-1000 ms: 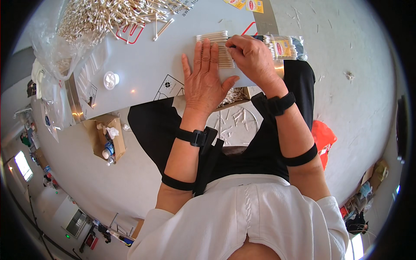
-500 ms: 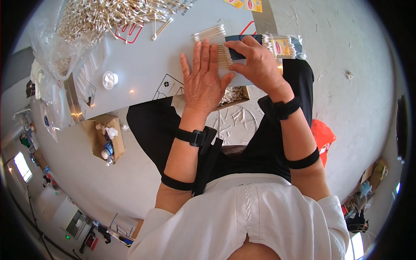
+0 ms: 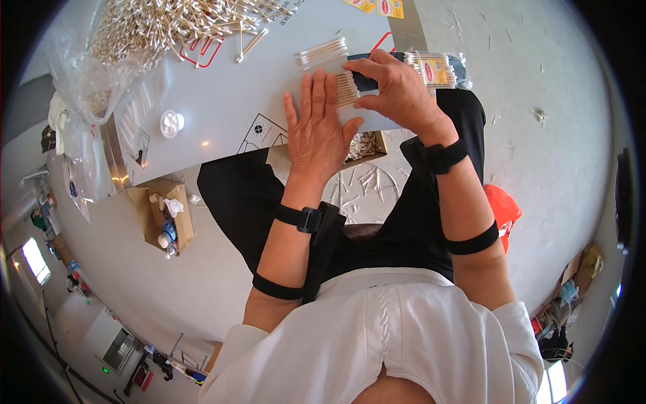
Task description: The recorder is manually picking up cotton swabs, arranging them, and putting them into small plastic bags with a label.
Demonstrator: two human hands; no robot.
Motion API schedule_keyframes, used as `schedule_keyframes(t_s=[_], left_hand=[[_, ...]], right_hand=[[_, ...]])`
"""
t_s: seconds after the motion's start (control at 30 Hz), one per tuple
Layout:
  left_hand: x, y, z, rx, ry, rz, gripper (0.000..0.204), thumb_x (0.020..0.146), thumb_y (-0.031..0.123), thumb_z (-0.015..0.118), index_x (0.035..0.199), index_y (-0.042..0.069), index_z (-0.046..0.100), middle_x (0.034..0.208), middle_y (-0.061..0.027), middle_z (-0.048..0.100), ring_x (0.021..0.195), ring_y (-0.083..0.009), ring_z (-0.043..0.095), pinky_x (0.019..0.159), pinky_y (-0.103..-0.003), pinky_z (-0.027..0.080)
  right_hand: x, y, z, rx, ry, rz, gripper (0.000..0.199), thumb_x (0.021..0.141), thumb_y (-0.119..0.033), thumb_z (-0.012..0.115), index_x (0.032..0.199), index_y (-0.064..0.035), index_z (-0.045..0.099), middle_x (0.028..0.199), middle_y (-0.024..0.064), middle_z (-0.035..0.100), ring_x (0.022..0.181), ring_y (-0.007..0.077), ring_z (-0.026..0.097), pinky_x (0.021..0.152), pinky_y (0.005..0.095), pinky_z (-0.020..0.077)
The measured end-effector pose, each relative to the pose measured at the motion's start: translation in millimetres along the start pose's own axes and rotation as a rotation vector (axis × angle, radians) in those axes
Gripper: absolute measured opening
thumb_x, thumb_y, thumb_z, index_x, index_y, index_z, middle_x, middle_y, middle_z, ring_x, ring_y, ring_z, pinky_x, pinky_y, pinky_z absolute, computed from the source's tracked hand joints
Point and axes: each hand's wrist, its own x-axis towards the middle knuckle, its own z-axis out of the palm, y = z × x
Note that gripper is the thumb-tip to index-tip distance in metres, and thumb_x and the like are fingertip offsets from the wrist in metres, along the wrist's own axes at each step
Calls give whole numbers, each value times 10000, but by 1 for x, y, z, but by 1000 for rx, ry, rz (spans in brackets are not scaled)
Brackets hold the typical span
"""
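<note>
My left hand (image 3: 319, 131) lies flat on the grey table (image 3: 222, 94), palm down, its fingertips against the side of a small bundle of cotton swabs (image 3: 346, 87). My right hand (image 3: 398, 91) grips that bundle from the right, together with a dark flat piece (image 3: 367, 81) under the thumb. A short loose row of swabs (image 3: 323, 52) lies on the table just beyond the hands. Packed swabs in clear wrappers (image 3: 434, 67) sit behind my right hand.
A big heap of loose swabs (image 3: 168, 23) fills the table's far left, beside a clear plastic bag (image 3: 87, 74). A small white cap (image 3: 171, 123) lies on the table. Open cardboard boxes stand under the table (image 3: 369, 145) and on the floor (image 3: 165, 215).
My right hand has closed on a bundle and drawn it toward me against my left hand. A short row of swabs is left uncovered on the table beyond.
</note>
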Motion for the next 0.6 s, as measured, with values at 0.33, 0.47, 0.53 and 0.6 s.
schedule_keyframes(t_s=[0.33, 0.47, 0.53, 0.6], left_hand=[[0, 3, 1, -23, 22, 12, 828, 854, 479, 567, 1456, 12, 241, 1514, -147, 245, 1417, -297, 190, 1134, -526, 112], [-2, 3, -1, -37, 8, -7, 821, 854, 440, 587, 1460, 17, 229, 1522, -149, 224, 1421, -297, 178, 1140, -506, 115], [0, 5, -3, -40, 4, -4, 804, 864, 407, 588, 1465, 26, 216, 1527, -148, 209, 1423, -295, 169, 1142, -499, 116], [3, 10, -2, -55, 23, 7, 815, 859, 401, 603, 1463, 17, 214, 1531, -154, 200, 1424, -298, 168, 1141, -500, 121]], right_hand=[[-13, -2, 6, -33, 21, -18, 471, 653, -145, 786, 1106, -142, 659, 903, 61, 563, 865, 230, 605, 727, 327, 523], [-23, 7, -11, -90, 266, 22, 443, 706, -171, 759, 1128, -116, 638, 1012, 76, 579, 964, 262, 575, 817, 373, 481], [-35, 30, -24, -348, 384, 101, 486, 808, -287, 688, 1238, -103, 555, 1290, 111, 503, 1214, 298, 450, 1018, 456, 335], [-50, 58, -31, -444, 305, 139, 612, 906, -490, 507, 1404, -158, 381, 1480, 99, 319, 1393, 276, 242, 1127, 503, 127]])
